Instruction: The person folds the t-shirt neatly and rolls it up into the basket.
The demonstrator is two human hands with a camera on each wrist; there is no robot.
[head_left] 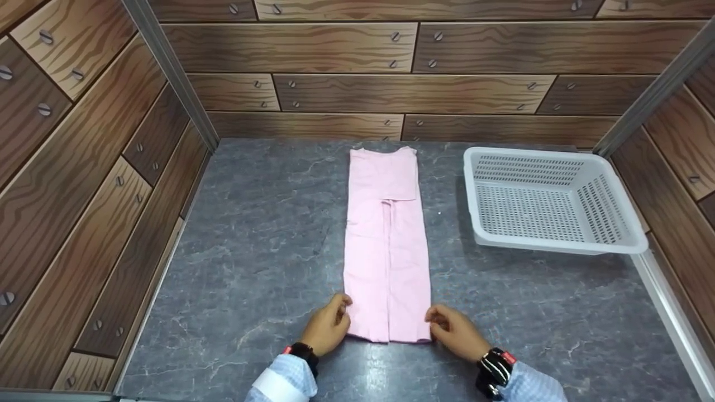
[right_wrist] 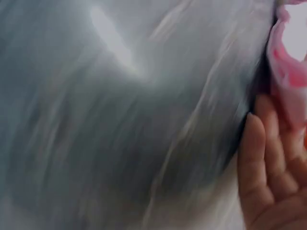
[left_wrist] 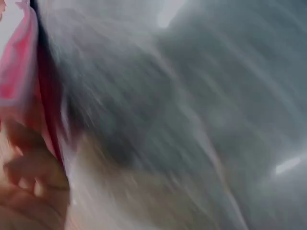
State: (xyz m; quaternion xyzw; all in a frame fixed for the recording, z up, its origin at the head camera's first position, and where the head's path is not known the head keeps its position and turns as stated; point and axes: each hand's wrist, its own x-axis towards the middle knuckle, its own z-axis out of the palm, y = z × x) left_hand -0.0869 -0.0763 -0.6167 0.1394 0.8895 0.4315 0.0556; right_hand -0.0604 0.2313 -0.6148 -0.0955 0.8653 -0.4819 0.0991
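Note:
A pink garment (head_left: 385, 245), folded into a long narrow strip, lies flat with its short lower edge towards me. Its two sides meet along a seam down the middle, and a folded flap shows across the upper part. My left hand (head_left: 327, 329) pinches the left edge near the lower corner, with the fingers curled at the fabric. At the opposite corner my right hand (head_left: 459, 334) holds the right edge between thumb and fingers. Both wrist views are blurred; pink cloth (right_wrist: 290, 81) shows at the right hand's fingertips.
A white perforated plastic basket (head_left: 558, 245) stands on the grey marbled table (head_left: 262, 240) at the right. Wood-patterned walls (head_left: 335, 50) with metal corner posts enclose the back and both sides.

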